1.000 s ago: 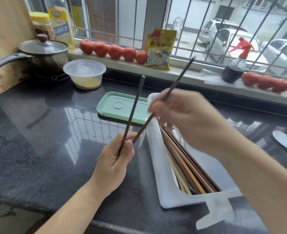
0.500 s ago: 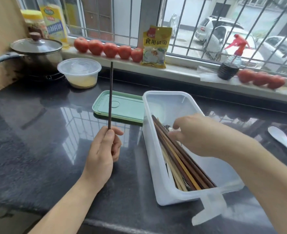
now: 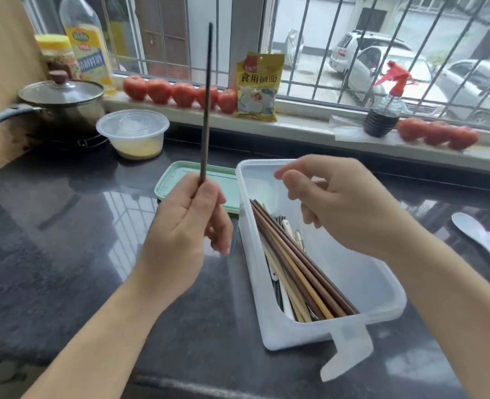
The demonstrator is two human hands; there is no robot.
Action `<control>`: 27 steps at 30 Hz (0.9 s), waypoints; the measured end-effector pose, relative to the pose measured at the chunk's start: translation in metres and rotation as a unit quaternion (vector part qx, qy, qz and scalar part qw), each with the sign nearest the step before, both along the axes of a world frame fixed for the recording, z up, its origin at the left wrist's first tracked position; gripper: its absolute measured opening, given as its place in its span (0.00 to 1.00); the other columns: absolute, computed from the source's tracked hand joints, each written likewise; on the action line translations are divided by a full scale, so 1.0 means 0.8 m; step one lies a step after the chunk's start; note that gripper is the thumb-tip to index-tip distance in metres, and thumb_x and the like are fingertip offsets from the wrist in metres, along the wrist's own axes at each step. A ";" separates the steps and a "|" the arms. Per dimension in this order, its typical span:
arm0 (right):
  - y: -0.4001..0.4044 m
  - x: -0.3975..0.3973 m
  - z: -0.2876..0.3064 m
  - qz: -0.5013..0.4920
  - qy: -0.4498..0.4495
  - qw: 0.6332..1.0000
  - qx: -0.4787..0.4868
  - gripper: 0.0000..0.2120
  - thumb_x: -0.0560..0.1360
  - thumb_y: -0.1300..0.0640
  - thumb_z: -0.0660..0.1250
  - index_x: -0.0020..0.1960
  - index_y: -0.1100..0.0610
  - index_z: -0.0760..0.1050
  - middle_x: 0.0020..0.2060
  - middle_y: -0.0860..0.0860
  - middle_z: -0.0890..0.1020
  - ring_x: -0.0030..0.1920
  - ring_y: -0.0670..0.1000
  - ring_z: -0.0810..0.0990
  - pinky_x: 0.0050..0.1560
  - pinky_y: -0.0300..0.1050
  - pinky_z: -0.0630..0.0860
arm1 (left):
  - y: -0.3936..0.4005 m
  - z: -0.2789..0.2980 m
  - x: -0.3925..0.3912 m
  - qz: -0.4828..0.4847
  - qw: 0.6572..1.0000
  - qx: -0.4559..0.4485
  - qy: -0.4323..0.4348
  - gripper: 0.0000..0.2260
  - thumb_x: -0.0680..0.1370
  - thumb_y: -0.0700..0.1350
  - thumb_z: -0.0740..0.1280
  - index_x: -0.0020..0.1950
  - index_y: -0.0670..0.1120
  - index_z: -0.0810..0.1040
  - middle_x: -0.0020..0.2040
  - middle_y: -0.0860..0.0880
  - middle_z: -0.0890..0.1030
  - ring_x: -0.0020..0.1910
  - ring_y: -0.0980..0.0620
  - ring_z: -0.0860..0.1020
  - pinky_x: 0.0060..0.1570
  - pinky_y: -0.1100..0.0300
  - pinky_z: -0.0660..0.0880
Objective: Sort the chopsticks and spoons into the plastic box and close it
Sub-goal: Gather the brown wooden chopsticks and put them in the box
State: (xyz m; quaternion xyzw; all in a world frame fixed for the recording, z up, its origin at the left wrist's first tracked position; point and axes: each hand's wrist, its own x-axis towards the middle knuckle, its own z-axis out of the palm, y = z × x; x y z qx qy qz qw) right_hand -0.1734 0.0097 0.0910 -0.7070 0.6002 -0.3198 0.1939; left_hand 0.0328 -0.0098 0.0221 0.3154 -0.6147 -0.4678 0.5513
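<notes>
Left hand (image 3: 184, 226) pinches one dark chopstick (image 3: 206, 102) at its lower end, held near upright, tip pointing up in front of the window bars; the other fingers hang loosely curled below the grip. Right hand (image 3: 341, 203) hovers over the far half of the box (image 3: 382, 286), fingers loosely bent, thumb and forefinger close together, holding nothing. Box is translucent white plastic, open, long axis running away from the camera, resting on the dark glossy tabletop (image 3: 65, 240). Inside, along its left wall: a bundle of chopsticks (image 3: 301, 269), brown and lighter wood tones, lying lengthwise, with pale utensil handles (image 3: 285, 226) partly visible under and beside them; exact count not readable. The right half of the box floor is bare. A clear latch flap (image 3: 347, 352) hangs off the near end of the box. Green lid (image 3: 180, 180) lies flat on the tabletop just left of the box's far end, partly hidden by the left hand. White spoon (image 3: 485, 240) lies on the tabletop well right of the box, at the frame edge. Further out: round lidded plastic tub (image 3: 133, 133) with yellowish contents, pot (image 3: 62, 102) with glass lid at left, oil bottle (image 3: 87, 44) behind it. On the sill: a row of tomatoes (image 3: 180, 93), a yellow packet (image 3: 258, 84), a spray bottle (image 3: 385, 108), and more tomatoes (image 3: 436, 135) at right.
</notes>
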 end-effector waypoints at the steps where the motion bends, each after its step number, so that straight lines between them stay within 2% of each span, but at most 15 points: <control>1: 0.004 0.009 0.012 0.025 -0.037 0.999 -0.028 0.08 0.81 0.46 0.61 0.54 0.43 0.78 0.38 0.38 0.83 0.36 0.41 0.82 0.38 0.40 0.78 | 0.003 0.025 -0.010 -0.028 0.999 -0.015 -0.015 0.11 0.84 0.48 0.57 0.45 0.47 0.73 0.28 0.45 0.76 0.26 0.42 0.73 0.31 0.45 0.73; 3: 0.007 0.023 0.034 0.048 -0.100 0.989 -0.099 0.09 0.84 0.50 0.60 0.52 0.47 0.79 0.39 0.40 0.84 0.40 0.41 0.82 0.40 0.39 0.79 | 0.008 0.063 -0.040 -0.088 0.994 -0.036 -0.058 0.11 0.85 0.47 0.58 0.46 0.47 0.74 0.28 0.46 0.74 0.26 0.42 0.74 0.31 0.41 0.74; 5: 0.004 0.029 0.052 0.016 -0.137 0.979 -0.154 0.12 0.84 0.52 0.61 0.50 0.55 0.80 0.37 0.48 0.82 0.36 0.45 0.81 0.38 0.42 0.78 | 0.014 0.085 -0.072 -0.129 0.986 -0.042 -0.095 0.10 0.86 0.47 0.58 0.50 0.44 0.74 0.29 0.47 0.75 0.28 0.43 0.77 0.34 0.38 0.77; 6: 0.002 0.025 0.058 -0.012 -0.152 0.973 -0.172 0.14 0.84 0.52 0.60 0.47 0.56 0.80 0.34 0.49 0.80 0.34 0.46 0.78 0.36 0.42 0.76 | 0.016 0.090 -0.083 -0.140 0.981 -0.044 -0.125 0.11 0.86 0.48 0.58 0.52 0.44 0.75 0.31 0.49 0.78 0.32 0.44 0.79 0.38 0.39 0.78; 8: 0.000 0.006 0.063 -0.068 -0.178 0.962 -0.197 0.18 0.85 0.50 0.59 0.40 0.54 0.77 0.29 0.46 0.75 0.29 0.44 0.72 0.31 0.39 0.69 | 0.016 0.088 -0.087 -0.129 0.967 -0.061 -0.210 0.14 0.86 0.55 0.56 0.54 0.49 0.77 0.41 0.52 0.83 0.43 0.53 0.82 0.47 0.47 0.80; 10: 0.003 -0.023 0.062 -0.114 -0.172 0.958 -0.200 0.21 0.85 0.48 0.58 0.36 0.53 0.74 0.26 0.46 0.72 0.26 0.45 0.68 0.28 0.38 0.64 | 0.012 0.073 -0.068 -0.071 0.970 -0.064 -0.224 0.17 0.84 0.60 0.54 0.54 0.54 0.79 0.46 0.57 0.84 0.50 0.58 0.82 0.52 0.50 0.79; 13: 0.007 -0.044 0.041 -0.148 -0.044 0.979 -0.130 0.24 0.85 0.46 0.56 0.37 0.58 0.77 0.27 0.52 0.76 0.25 0.48 0.68 0.28 0.43 0.66 | 0.009 0.046 -0.030 0.076 0.990 -0.009 -0.119 0.13 0.85 0.53 0.59 0.50 0.53 0.81 0.44 0.54 0.85 0.48 0.57 0.83 0.53 0.49 0.80; 16: -0.002 -0.017 0.006 -0.113 0.123 0.986 -0.003 0.21 0.85 0.45 0.54 0.43 0.55 0.78 0.34 0.51 0.79 0.31 0.48 0.75 0.31 0.46 0.71 | 0.008 0.030 -0.011 0.168 0.980 0.050 -0.096 0.10 0.84 0.46 0.61 0.48 0.49 0.81 0.42 0.52 0.85 0.44 0.55 0.83 0.51 0.53 0.82; 18: -0.014 0.003 -0.015 -0.071 0.243 0.966 0.057 0.18 0.85 0.46 0.55 0.41 0.52 0.73 0.37 0.51 0.78 0.35 0.50 0.76 0.33 0.47 0.74 | 0.009 0.029 -0.007 0.157 0.978 0.074 -0.118 0.08 0.84 0.45 0.63 0.49 0.49 0.81 0.42 0.52 0.85 0.44 0.56 0.83 0.52 0.53 0.81; 21: -0.023 0.011 -0.033 -0.007 0.380 0.915 0.132 0.19 0.85 0.47 0.57 0.36 0.53 0.67 0.39 0.53 0.76 0.35 0.50 0.73 0.31 0.44 0.66 | 0.007 0.030 -0.003 0.131 0.972 0.086 -0.178 0.06 0.83 0.45 0.64 0.51 0.51 0.81 0.42 0.54 0.85 0.43 0.60 0.82 0.54 0.52 0.80; 23: -0.019 0.006 -0.035 0.010 0.396 0.902 0.171 0.20 0.84 0.44 0.57 0.38 0.54 0.69 0.38 0.52 0.76 0.35 0.50 0.73 0.33 0.44 0.68 | 0.006 0.034 0.000 0.124 0.968 0.091 -0.200 0.05 0.82 0.45 0.65 0.50 0.52 0.80 0.42 0.55 0.85 0.44 0.59 0.82 0.56 0.47 0.80; 24: -0.017 0.002 -0.033 0.008 0.379 0.908 0.178 0.21 0.84 0.43 0.58 0.39 0.55 0.72 0.38 0.52 0.78 0.36 0.50 0.75 0.33 0.44 0.71 | 0.007 0.038 0.000 0.124 0.966 0.088 -0.210 0.05 0.82 0.46 0.65 0.50 0.53 0.80 0.42 0.56 0.85 0.44 0.59 0.83 0.56 0.45 0.79; 27: -0.007 -0.018 -0.012 -0.039 0.264 0.960 0.085 0.20 0.83 0.43 0.59 0.49 0.57 0.81 0.42 0.52 0.84 0.39 0.53 0.81 0.42 0.49 0.81 | 0.015 0.059 -0.014 0.123 0.962 0.059 -0.236 0.06 0.82 0.47 0.65 0.49 0.55 0.80 0.42 0.59 0.85 0.44 0.59 0.82 0.55 0.47 0.80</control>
